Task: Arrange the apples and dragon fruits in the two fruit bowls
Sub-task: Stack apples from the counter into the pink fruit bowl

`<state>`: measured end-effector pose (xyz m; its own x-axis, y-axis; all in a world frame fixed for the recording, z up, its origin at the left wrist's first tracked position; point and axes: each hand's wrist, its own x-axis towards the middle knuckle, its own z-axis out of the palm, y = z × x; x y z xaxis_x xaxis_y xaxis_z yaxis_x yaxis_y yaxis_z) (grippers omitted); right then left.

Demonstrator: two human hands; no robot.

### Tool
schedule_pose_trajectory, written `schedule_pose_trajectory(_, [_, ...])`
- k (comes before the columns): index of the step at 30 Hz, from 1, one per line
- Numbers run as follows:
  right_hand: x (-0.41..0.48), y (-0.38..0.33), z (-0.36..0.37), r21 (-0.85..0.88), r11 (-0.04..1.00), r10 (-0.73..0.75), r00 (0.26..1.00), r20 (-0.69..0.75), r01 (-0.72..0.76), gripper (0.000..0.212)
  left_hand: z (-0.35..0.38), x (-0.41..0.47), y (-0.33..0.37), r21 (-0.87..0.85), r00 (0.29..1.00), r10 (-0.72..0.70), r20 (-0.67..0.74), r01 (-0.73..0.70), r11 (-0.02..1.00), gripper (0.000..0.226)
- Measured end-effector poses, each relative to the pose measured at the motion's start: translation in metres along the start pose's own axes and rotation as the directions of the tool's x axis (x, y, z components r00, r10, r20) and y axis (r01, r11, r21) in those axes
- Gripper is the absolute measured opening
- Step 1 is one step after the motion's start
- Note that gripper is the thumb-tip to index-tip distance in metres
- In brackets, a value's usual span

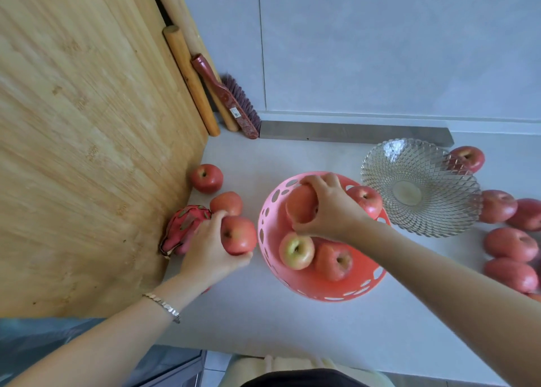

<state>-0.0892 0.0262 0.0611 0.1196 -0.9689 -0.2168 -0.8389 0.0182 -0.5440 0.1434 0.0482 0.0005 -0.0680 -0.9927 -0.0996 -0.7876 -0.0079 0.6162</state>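
A pink perforated bowl [292, 284] stands in the middle of the counter with three apples lying in it, among them a yellowish one [296, 250]. My right hand [328, 208] is over the bowl, closed on another apple [300, 205]. My left hand [210, 252] grips a red apple [238, 235] just left of the bowl. A dragon fruit [184, 225] lies behind that hand against the wooden board. An empty clear glass bowl [420, 186] sits to the right.
Two loose apples [206, 178] [226, 203] lie left of the pink bowl. Several more apples [510, 243] are piled at the right edge, one [468, 157] behind the glass bowl. A large wooden board [87, 138], rolling pins and a brush [234, 99] lean at the left.
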Motion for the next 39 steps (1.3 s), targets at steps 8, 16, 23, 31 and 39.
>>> schedule_pose_trajectory(8, [0.051, 0.005, 0.034, -0.142, 0.990, 0.007, 1.000, -0.008, -0.008, 0.081, -0.013, 0.017, 0.041, -0.133, 0.997, -0.019, -0.071, 0.009, 0.991, 0.080])
schedule_pose_trajectory(16, [0.050, 0.019, 0.040, -0.086, 0.996, -0.010, 1.000, 0.012, 0.011, 0.090, -0.003, 0.007, 0.044, -0.165, 0.999, -0.032, 0.035, 0.038, 0.986, 0.079])
schedule_pose_trajectory(23, [0.039, 0.030, 0.032, -0.049, 0.998, -0.046, 0.996, -0.071, 0.043, 0.076, 0.008, 0.020, 0.070, -0.192, 0.977, -0.026, 0.210, 0.067, 0.979, 0.077])
schedule_pose_trajectory(31, [0.041, 0.047, 0.025, 0.032, 0.998, -0.043, 0.994, -0.102, 0.047, 0.050, 0.019, 0.049, 0.083, -0.183, 0.893, -0.023, 0.449, 0.117, 0.976, 0.076])
schedule_pose_trajectory(39, [0.011, 0.028, 0.028, -0.230, 0.941, -0.236, 0.968, 0.085, 0.249, 0.092, 0.020, 0.059, 0.087, -0.207, 0.873, -0.069, 0.482, 0.190, 0.960, 0.068])
